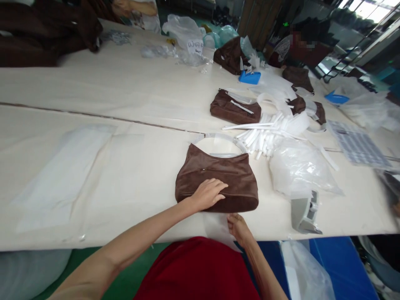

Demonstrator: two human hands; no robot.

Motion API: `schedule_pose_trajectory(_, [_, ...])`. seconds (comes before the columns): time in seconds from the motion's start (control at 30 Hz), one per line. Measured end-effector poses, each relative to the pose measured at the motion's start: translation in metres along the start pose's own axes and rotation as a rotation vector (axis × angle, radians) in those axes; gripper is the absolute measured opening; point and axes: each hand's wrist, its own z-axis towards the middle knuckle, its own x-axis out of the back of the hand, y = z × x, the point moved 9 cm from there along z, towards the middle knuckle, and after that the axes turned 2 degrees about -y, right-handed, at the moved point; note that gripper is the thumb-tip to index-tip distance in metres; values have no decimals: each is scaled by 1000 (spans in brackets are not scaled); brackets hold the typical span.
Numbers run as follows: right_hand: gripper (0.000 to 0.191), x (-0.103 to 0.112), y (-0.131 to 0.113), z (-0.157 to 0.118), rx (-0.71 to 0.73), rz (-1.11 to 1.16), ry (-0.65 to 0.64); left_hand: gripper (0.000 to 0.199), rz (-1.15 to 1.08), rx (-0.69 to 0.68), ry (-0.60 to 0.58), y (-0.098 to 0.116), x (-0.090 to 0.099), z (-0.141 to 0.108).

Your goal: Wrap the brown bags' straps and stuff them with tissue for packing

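Observation:
A brown handbag (217, 173) lies on the table in front of me, its curved handle (220, 136) wrapped in pale material. My left hand (208, 194) rests on the lower front of the bag with its fingers stretched out. Just below the bag's bottom edge, my right hand (238, 227) has its fingers closed on a thin translucent sheet (215, 225). That sheet hangs over the near table edge, and part of it is hidden by the bag.
To the right are a clear plastic bag (304, 166), a grey tape dispenser (304, 212) and a pile of white strips (265, 133). Another brown handbag (234, 109) lies beyond. Translucent sheets (68, 166) lie at left. A person (296, 46) is at the back right.

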Motion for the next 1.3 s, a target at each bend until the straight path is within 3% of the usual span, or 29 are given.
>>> schedule_pose_trajectory(0.1, [53, 5, 26, -8, -79, -4, -92, 25, -156, 92, 254, -10, 23, -47])
schedule_pose_trajectory(0.17, [52, 4, 32, -8, -64, -63, -115, 23, -282, 275, 303, -26, 15, -85])
schedule_pose_trajectory(0.27, [43, 1, 34, -2, -59, -226, -62, 28, -441, 543, 133, -42, -35, -133])
schedule_pose_trajectory(0.33, [35, 0, 33, 1, -65, -343, -8, 27, -491, 600, 10, -38, -70, -151])
schedule_pose_trajectory(0.4, [27, -2, 32, -1, -76, -463, -28, 32, -455, 521, -74, -25, -95, -156])
schedule_pose_trajectory(0.5, [22, 1, 38, -21, -107, -796, -203, 28, -314, 292, -200, 3, -115, -158])
schedule_pose_trajectory(0.57, [20, 15, 34, -41, -60, -1111, -279, 23, -252, 260, -178, 8, -107, -165])
schedule_pose_trajectory(0.67, [16, 32, -12, -71, 282, -1371, -157, 29, -123, 366, 114, -3, -54, -174])
schedule_pose_trajectory(0.73, [23, 26, -62, -92, 661, -1364, -15, 34, 20, 379, 292, -5, -15, -169])
schedule_pose_trajectory(0.77, [28, 19, -85, -101, 846, -1366, 43, 39, 100, 357, 324, -5, -2, -160])
schedule_pose_trajectory(0.8, [35, 9, -103, -105, 994, -1398, 81, 47, 174, 326, 313, -5, 5, -148])
schedule_pose_trajectory(0.87, [50, -13, -125, -96, 1137, -1553, 100, 65, 300, 269, 194, -10, 5, -117])
schedule_pose_trajectory(0.97, [54, -33, -141, -57, 1113, -1793, 94, 76, 388, 212, -33, -29, -6, -74])
schedule_pose_trajectory(1.07, [35, -31, -157, -30, 1064, -1865, 164, 56, 436, 234, -156, -48, -5, -49])
schedule_pose_trajectory(1.17, [32, -28, -165, -26, 1082, -1880, 185, 43, 491, 275, -199, -56, 1, -38])
schedule_pose_trajectory(1.3, [33, -32, -158, -29, 1140, -1913, 159, 44, 519, 157, -184, -39, -8, -29])
